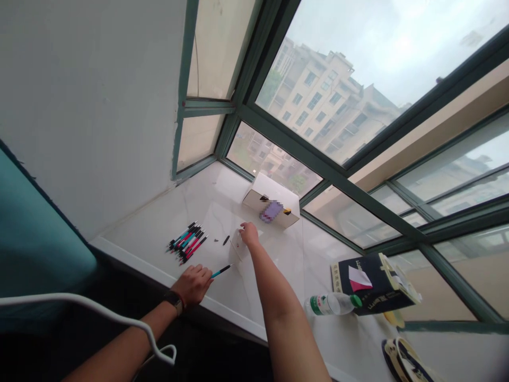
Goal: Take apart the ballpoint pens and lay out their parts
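Note:
My left hand [193,284], with a dark watch on its wrist, is closed around a blue pen [221,271] near the front edge of the white marble ledge [278,276]. The pen's tip end points away to the right. Farther back, my right hand [249,234] has its fingers drawn together low over the ledge; whatever they hold is too small to make out. Just left of it lie a short black pen part [226,240] and a tiny dark piece [216,240]. A pile of blue, red, white and black pens [187,243] lies side by side at the left.
An open white box [274,193] stands at the back against the window. To the right are a water bottle [332,304] with a green cap and a dark printed carton [369,284]. A white cable [99,313] crosses the lower left foreground.

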Demonstrator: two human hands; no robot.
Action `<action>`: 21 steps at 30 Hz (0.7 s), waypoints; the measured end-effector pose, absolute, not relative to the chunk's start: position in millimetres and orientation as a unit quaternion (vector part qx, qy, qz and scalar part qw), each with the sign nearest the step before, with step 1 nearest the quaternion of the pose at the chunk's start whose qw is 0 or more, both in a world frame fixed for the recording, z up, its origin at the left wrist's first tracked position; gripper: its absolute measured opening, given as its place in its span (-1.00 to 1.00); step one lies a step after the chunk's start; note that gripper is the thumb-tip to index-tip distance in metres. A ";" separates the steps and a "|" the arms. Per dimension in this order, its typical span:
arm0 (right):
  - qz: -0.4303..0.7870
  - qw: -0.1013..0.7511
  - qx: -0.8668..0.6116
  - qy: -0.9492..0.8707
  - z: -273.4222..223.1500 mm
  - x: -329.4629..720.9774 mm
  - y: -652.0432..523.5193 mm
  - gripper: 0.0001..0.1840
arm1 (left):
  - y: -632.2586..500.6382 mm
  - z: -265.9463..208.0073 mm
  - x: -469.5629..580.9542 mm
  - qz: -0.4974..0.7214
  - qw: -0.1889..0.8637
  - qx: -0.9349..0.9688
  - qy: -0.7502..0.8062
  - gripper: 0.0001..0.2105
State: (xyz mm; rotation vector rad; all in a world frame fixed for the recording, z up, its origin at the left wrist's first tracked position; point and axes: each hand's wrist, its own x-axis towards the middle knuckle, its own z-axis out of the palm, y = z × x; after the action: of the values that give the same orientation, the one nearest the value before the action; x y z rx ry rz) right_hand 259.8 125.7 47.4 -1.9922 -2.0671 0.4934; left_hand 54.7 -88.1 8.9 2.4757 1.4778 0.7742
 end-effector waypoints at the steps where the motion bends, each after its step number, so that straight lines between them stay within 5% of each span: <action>1: 0.169 0.109 -0.676 -0.709 46.0 258.8 127.7 -0.74 | -88.1 9.2 54.7 0.258 0.081 0.827 0.493 -0.78; 14: 0.222 0.167 -0.644 -0.713 52.1 257.9 123.7 -0.83 | -88.8 10.8 54.3 0.243 0.064 0.835 0.490 -0.77; 21: 0.502 0.123 -0.525 -0.677 80.8 296.4 57.1 -0.81 | -89.6 11.6 54.5 0.232 0.074 0.835 0.494 -0.76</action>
State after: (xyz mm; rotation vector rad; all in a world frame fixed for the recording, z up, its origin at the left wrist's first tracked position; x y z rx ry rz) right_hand 296.4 57.1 80.8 -1.5302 -1.9746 1.4632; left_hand 54.5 -89.6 11.6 2.5055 1.4828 0.6967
